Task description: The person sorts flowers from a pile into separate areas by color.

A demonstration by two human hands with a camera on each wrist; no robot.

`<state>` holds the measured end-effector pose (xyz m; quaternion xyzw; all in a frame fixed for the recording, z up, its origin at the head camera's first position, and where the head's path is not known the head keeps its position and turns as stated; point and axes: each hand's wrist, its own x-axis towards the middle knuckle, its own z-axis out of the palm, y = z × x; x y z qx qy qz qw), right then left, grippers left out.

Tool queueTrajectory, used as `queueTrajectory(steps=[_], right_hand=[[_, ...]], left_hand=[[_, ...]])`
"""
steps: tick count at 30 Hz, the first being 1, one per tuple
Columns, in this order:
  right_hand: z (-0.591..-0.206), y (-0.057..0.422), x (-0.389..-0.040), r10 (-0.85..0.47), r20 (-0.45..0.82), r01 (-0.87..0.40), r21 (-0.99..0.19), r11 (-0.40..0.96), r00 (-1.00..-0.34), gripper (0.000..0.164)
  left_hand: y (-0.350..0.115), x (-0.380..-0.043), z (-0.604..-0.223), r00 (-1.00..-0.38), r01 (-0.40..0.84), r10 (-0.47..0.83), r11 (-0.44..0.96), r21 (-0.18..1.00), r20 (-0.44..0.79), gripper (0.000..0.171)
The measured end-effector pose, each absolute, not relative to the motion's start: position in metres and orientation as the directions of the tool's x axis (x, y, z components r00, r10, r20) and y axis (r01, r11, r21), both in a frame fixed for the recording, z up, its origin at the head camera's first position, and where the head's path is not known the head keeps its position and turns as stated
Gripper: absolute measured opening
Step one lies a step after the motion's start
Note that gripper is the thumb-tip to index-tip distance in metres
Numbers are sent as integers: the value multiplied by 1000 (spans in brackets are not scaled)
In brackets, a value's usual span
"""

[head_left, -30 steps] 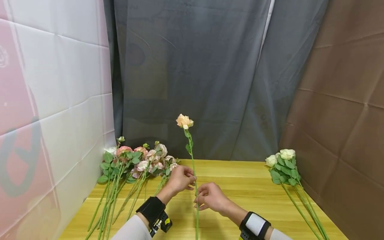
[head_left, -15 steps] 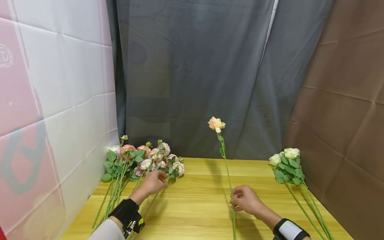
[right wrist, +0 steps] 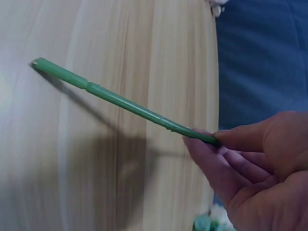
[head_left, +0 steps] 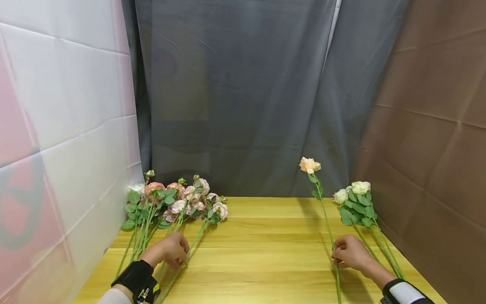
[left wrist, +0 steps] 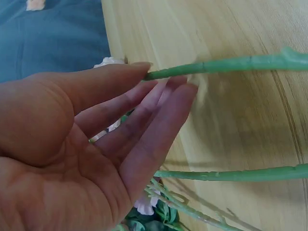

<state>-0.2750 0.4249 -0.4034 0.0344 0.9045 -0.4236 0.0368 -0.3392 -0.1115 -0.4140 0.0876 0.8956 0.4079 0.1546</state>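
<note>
On the right, my right hand (head_left: 353,252) pinches the green stem (right wrist: 127,105) of a single peach rose (head_left: 309,165) between thumb and fingers. Its bloom stands raised, tilted toward the back, and the stem's lower end slopes over the wood in the right wrist view. At the left, my left hand (head_left: 168,249) has thumb and fingertips on a green stem (left wrist: 231,63). That stem runs up to the rightmost pale pink flower (head_left: 220,210) of the left group. A second stem (left wrist: 236,174) passes below the fingers in the left wrist view.
Several pink, coral and white flowers (head_left: 155,189) lie along the left side, stems toward me. White roses (head_left: 360,188) with leafy stems lie at the right. The yellow wooden table (head_left: 258,270) ends at a grey curtain (head_left: 235,105), with cloth walls on both sides.
My right hand has carried the peach rose from the middle to the right. My left hand has let go of its stem, moved left and down, and taken hold of a pale pink flower's stem.
</note>
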Motion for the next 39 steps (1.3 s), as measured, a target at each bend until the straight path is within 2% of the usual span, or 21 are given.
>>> queueTrajectory(steps=[1, 3, 7, 9, 16, 25, 32, 36, 39], right_hand=[[-404, 429, -274, 49, -104, 111, -748, 654, -993, 14], [-407, 437, -273, 73, -115, 133, -707, 694, -991, 3], [-417, 456, -273, 47, -113, 106, -612, 784, -993, 42], [-423, 464, -274, 33, -111, 89, -557, 825, -993, 47], [-443, 480, -275, 32, -29, 41, -380, 924, -999, 39], [-442, 475, -283, 18, 50, 1, -328, 945, -999, 41], [-431, 466, -283, 34, -20, 39, -320, 947, -999, 34], [-419, 460, -284, 56, -77, 79, -325, 943, -995, 33], [-405, 450, -286, 48, -70, 67, -311, 948, -996, 18]], left_hand=[[-112, -339, -414, -936, 27, 283, 655, 755, -212, 9], [-113, -338, -414, -932, 25, 288, 654, 756, -218, 11], [-115, -338, -414, -919, 55, 334, 631, 773, -207, 28], [-116, -339, -414, -908, 71, 367, 611, 788, -203, 31], [-116, -343, -416, -885, 90, 425, 553, 828, -188, 20], [-114, -350, -405, -877, 149, 468, 482, 864, -110, 17], [-111, -354, -401, -868, 152, 488, 441, 885, -94, 6], [-111, -355, -402, -869, 150, 488, 410, 900, -78, 6], [-110, -357, -401, -869, 147, 491, 357, 923, -52, 10]])
